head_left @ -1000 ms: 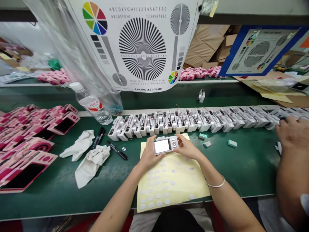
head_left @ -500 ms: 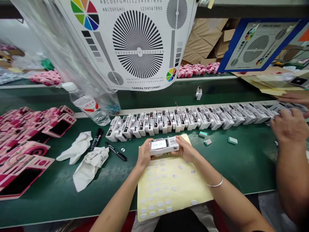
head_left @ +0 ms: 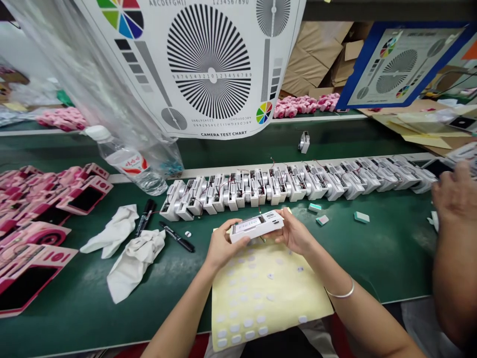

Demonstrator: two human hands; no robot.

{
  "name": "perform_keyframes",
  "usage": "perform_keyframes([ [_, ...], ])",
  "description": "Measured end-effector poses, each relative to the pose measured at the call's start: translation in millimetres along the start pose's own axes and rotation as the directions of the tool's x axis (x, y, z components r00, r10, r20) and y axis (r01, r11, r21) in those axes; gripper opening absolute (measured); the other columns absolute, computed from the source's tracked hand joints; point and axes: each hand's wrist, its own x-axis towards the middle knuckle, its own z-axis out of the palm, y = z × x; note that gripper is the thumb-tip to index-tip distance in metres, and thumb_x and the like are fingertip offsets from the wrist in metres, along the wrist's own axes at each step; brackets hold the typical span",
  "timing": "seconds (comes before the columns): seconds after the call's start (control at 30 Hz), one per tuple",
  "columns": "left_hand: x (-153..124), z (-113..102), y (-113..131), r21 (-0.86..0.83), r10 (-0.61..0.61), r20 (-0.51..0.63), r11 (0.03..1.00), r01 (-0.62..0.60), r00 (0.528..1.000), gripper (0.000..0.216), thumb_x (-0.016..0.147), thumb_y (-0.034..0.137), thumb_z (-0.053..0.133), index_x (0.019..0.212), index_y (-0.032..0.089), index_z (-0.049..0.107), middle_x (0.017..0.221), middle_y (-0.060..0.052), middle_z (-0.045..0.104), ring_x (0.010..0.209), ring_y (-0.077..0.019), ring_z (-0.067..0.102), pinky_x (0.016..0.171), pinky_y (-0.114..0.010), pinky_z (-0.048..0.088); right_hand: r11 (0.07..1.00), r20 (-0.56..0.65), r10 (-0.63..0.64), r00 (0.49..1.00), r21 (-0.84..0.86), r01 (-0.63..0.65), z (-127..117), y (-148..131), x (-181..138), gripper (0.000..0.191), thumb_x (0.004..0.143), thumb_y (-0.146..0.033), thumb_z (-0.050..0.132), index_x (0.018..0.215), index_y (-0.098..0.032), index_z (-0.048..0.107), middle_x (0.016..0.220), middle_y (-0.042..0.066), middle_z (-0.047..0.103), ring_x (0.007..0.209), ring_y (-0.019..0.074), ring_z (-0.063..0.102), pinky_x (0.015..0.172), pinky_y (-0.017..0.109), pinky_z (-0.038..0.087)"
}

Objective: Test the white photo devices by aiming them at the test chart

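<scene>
A white toy camera [head_left: 257, 226] is held tilted between both hands, its lit screen showing "Hello". My left hand [head_left: 222, 243] grips its left end, thumb along the near side. At the right end, my right hand [head_left: 294, 232] is closed round the body, with some fingertips hidden beneath it. Under the hands lies a yellow sheet [head_left: 276, 298] bearing rows of small pale stickers. Just beyond them runs a row of white camera units [head_left: 259, 186] with exposed wiring.
Pink cameras [head_left: 33, 278] crowd the left side. White gloves [head_left: 136, 263], black markers [head_left: 177, 236] and a water bottle [head_left: 130, 161] lie nearby. Small green-and-white blocks [head_left: 361, 217] sit to the right. A test chart [head_left: 210, 64] hangs ahead. A co-worker's hand [head_left: 456, 204] is at far right.
The camera has tipped and turned, its right end rising and its near side now showing. My left thumb has shifted onto that side. The co-worker's hand has moved right.
</scene>
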Motion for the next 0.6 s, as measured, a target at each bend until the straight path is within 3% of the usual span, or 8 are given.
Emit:
perform_keyframes([
  [0.1,-1.6,-2.0,2.1,-0.060,0.016,-0.006,0.998,-0.017,1.000,0.052,0.058,0.053,0.067,0.089,0.011,0.060,0.060,-0.001,0.058,0.039,-0.0090,0.046,0.036,-0.021,0.038,0.999,-0.045,-0.033,0.998,0.009,0.034,12.0,33.5,24.2,0.036,0.086,-0.045,0.051,0.111,-0.019,0.051,0.107,0.007,0.058,0.082,0.0174,0.063,0.061,0.029,0.053],
  [0.2,-2.1,-4.2,0.4,-0.099,0.032,-0.025,0.994,-0.035,0.999,0.055,0.063,0.060,0.058,0.086,0.010,0.062,0.062,-0.004,0.060,0.045,-0.0126,0.051,0.040,-0.024,0.042,0.992,-0.040,-0.124,0.991,0.026,0.125,15.9,46.3,29.4,0.047,0.071,-0.062,0.058,0.101,-0.028,0.046,0.104,0.003,0.059,0.074,0.0188,0.067,0.044,0.022,0.047],
  [0.4,-11.4,-2.1,6.6,0.007,0.144,-0.143,0.989,-0.145,0.979,0.054,0.054,0.049,0.073,0.095,0.015,0.063,0.092,-0.007,0.066,0.082,-0.0226,0.062,0.068,-0.029,0.051,0.940,-0.102,-0.324,0.941,-0.147,0.308,15.7,49.7,24.4,0.054,0.070,-0.052,0.066,0.114,-0.028,0.045,0.113,0.007,0.054,0.085,0.0217,0.063,0.066,0.033,0.054],
  [0.5,-17.3,1.2,14.0,0.173,0.278,-0.150,0.952,-0.252,0.949,0.055,0.057,0.049,0.071,0.099,0.016,0.060,0.092,-0.007,0.067,0.081,-0.0242,0.064,0.068,-0.031,0.053,0.884,-0.145,-0.409,0.901,-0.305,0.353,15.8,50.2,22.7,0.055,0.071,-0.050,0.066,0.117,-0.026,0.047,0.114,0.009,0.056,0.095,0.0252,0.059,0.077,0.038,0.050],
  [0.6,-19.9,2.7,17.5,0.262,0.348,-0.135,0.915,-0.306,0.928,0.054,0.061,0.054,0.067,0.100,0.017,0.059,0.091,-0.007,0.068,0.078,-0.0240,0.065,0.065,-0.031,0.054,0.867,-0.134,-0.419,0.898,-0.354,0.352,15.7,50.2,21.3,0.057,0.072,-0.051,0.063,0.120,-0.025,0.046,0.114,0.009,0.057,0.105,0.0276,0.055,0.085,0.039,0.046],
])
